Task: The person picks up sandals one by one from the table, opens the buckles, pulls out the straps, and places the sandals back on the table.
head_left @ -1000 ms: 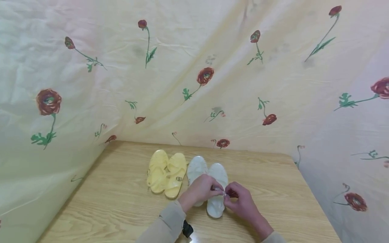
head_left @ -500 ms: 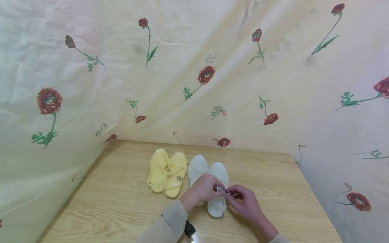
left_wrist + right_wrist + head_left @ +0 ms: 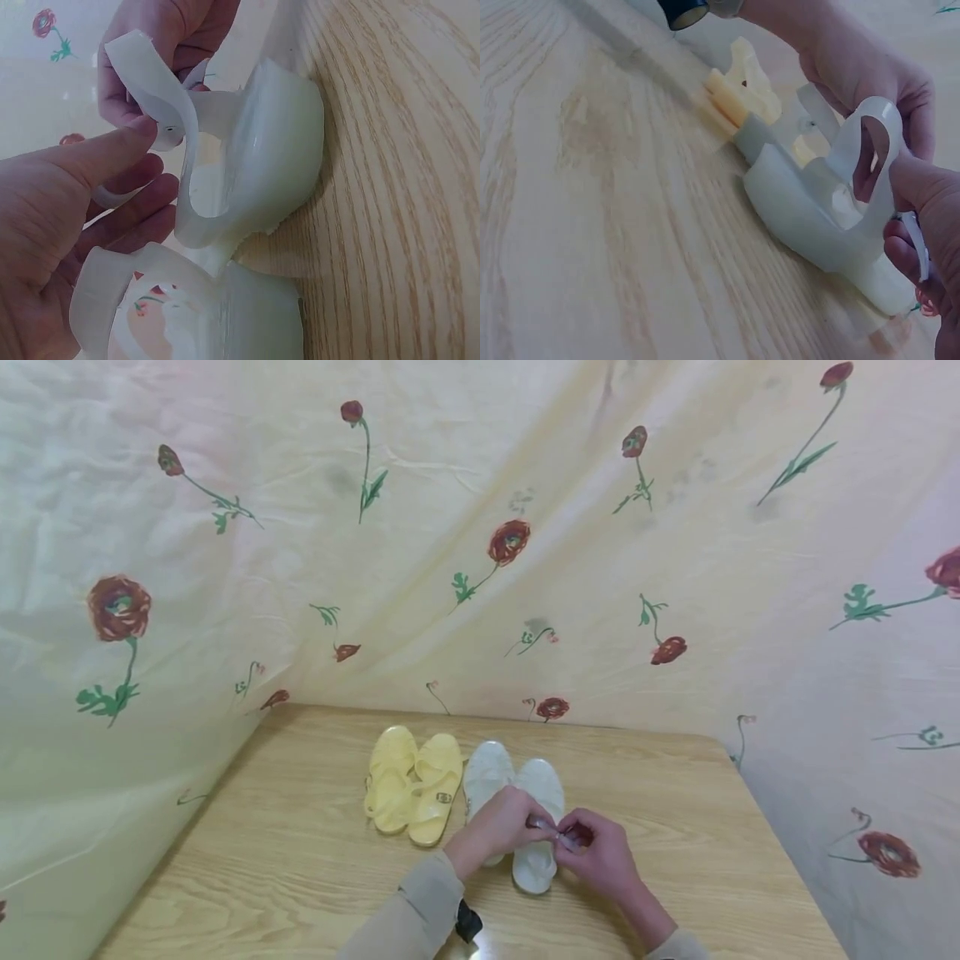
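A pair of white jelly sandals stands toes-away on the table, the right sandal (image 3: 534, 875) slightly nearer than the left sandal (image 3: 487, 767). My left hand (image 3: 498, 822) reaches over both and pinches the ankle strap (image 3: 146, 71) of the right sandal. Opposite it, my right hand (image 3: 606, 853) pinches the strap's loose end (image 3: 915, 244), which sticks out between thumb and fingers in the right wrist view. The fingertips of both hands meet near a small metal buckle, mostly hidden by them. The sandal's sole (image 3: 289, 142) rests on the wood.
Left of the white pair lies a pair of yellow sandals (image 3: 426, 814), with their straps looped over. The wooden table (image 3: 300, 860) meets a flower-printed cloth (image 3: 420, 568) at its back and sides. A black wrist device (image 3: 468, 923) sits at the left sleeve.
My right fingers slid slightly away from the strap junction, then came back and turned in against it. My left hand stays nearly in place. The sandals have not moved on the table.
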The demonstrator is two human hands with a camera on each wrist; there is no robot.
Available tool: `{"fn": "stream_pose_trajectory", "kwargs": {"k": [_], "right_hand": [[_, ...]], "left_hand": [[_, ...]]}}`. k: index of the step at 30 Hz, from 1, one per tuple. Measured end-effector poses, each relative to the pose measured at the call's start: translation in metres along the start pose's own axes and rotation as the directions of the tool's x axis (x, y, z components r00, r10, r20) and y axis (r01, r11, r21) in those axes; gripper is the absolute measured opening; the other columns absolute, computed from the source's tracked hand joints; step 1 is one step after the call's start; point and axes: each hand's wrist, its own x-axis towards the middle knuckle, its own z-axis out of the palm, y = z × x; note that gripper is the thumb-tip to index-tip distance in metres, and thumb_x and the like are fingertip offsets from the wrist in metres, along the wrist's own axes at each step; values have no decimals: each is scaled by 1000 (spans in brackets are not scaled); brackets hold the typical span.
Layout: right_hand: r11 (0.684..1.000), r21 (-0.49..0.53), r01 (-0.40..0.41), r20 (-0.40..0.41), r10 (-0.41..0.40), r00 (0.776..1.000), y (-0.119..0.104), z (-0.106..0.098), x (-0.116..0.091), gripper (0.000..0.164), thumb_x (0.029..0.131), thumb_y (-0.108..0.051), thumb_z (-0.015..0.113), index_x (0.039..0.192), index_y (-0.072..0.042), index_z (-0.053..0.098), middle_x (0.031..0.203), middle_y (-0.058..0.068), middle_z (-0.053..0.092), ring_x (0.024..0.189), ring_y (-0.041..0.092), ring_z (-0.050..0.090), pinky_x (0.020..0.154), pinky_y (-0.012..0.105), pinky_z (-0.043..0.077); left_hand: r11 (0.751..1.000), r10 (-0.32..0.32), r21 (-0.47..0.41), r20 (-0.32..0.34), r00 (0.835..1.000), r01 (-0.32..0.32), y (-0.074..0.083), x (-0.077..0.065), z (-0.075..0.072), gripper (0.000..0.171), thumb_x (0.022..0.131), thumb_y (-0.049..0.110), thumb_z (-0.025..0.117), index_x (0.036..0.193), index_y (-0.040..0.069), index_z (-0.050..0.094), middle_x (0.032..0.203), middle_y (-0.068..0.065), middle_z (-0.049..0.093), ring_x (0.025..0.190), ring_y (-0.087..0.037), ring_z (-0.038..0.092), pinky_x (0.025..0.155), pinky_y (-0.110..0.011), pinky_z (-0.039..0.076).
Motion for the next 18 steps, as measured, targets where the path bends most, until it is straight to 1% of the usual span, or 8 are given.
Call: {"fn": "stream_pose_trajectory", "kwargs": {"k": [3, 7, 12, 15, 18], "right_hand": [[1000, 12, 7, -10, -7, 1000, -1, 2, 1, 33, 68, 12, 78, 84, -16, 69, 79, 0, 72, 71, 1, 65, 63, 22, 61], [998, 48, 29, 3, -29, 1000, 0, 3, 2, 32, 69, 13, 74, 84, -14, 68, 80, 5, 72, 73, 5, 67, 65, 21, 61], [998, 58, 30, 7, -31, 1000, 1, 0, 1, 31, 74, 14, 77, 88, -13, 71, 82, 4, 73, 74, 2, 66, 65, 20, 61], [997, 71, 32, 9, -33, 999, 1, -2, -1, 29, 78, 14, 79, 92, -10, 73, 84, 5, 75, 75, 0, 67, 67, 21, 62], [996, 84, 40, 16, -41, 999, 2, -3, -1, 28, 79, 15, 79, 93, -9, 73, 86, 6, 75, 78, 1, 69, 69, 22, 63]], "left_hand": [[1000, 13, -6, -5, 1000, -13, 0, 0, -1, 12, 94, 28, 83, 102, 19, 87, 96, 8, 84, 73, 15, 61, 66, -1, 44], [1000, 31, -3, -16, 999, -31, -1, 0, -1, 11, 94, 28, 83, 100, 19, 87, 94, 8, 84, 72, 15, 60, 65, 0, 44], [1000, 19, 8, -11, 1000, -19, 0, 2, -2, 11, 94, 28, 84, 101, 20, 87, 94, 9, 84, 71, 14, 59, 66, -2, 44], [1000, 7, -6, 5, 1000, -7, 0, 3, -2, 11, 95, 26, 83, 103, 19, 86, 95, 8, 84, 72, 13, 59, 67, -3, 45], [1000, 4, -25, 15, 1000, -4, 0, 3, -2, 12, 96, 26, 82, 103, 19, 86, 96, 8, 84, 72, 13, 61, 67, -3, 46]]}}
